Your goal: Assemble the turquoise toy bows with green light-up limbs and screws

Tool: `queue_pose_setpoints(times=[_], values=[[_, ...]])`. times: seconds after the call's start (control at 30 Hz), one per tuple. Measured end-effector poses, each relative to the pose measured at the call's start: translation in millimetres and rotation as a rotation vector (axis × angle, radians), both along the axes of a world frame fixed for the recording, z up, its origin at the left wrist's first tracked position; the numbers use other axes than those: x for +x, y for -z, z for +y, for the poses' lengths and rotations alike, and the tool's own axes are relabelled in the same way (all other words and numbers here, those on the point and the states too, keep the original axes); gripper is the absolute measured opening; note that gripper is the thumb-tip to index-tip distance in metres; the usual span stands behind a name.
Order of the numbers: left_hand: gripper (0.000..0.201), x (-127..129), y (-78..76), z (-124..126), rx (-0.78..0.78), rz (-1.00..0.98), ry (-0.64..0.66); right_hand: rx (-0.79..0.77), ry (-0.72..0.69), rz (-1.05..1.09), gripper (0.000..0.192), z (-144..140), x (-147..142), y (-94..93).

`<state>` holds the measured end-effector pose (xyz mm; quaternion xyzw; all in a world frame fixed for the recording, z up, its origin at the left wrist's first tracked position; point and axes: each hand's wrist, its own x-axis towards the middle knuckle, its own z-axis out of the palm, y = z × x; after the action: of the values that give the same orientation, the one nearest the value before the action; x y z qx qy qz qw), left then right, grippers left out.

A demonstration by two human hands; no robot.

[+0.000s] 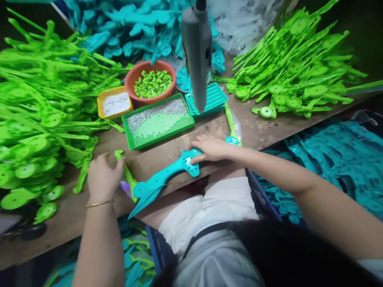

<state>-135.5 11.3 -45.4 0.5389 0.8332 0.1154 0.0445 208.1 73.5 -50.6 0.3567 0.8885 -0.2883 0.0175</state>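
Note:
My right hand (211,149) pinches the wide end of a long teal plastic part (161,175), thumb on a white round piece (189,161) set in it. The part lies slantwise at the table's front edge, its pointed tail toward me. My left hand (104,175) is over the table beside the left green pile, thumb spread from the fingers and nothing visible held; its fingertips are blurred. Between that hand and the teal part lies a slim green plastic part (128,175) with a purple piece (125,186) beside it.
A grey electric screwdriver (197,59) hangs over the table. Behind stand a green tray (158,137) of small metal pieces, an orange bowl (131,81), a yellow tray (101,109) and a teal tray (206,99). Green piles (30,119) (293,67) flank them; teal parts (329,167) fill a crate.

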Motion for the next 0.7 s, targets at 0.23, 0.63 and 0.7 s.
queue_pose_setpoints(times=[0.23,0.63,0.7], values=[[0.044,-1.8,29.8,16.1,0.077,-0.088,-0.089,0.034,0.024,-0.002,0.07,0.4,2.9,-5.0],[0.039,-6.8,20.0,11.5,0.258,-0.724,-0.271,0.486,0.63,0.72,0.056,52.2,18.1,-56.8],[0.04,-9.8,17.8,10.4,0.295,-0.923,-0.289,0.466,0.71,0.911,0.061,87.6,2.5,-70.9]])
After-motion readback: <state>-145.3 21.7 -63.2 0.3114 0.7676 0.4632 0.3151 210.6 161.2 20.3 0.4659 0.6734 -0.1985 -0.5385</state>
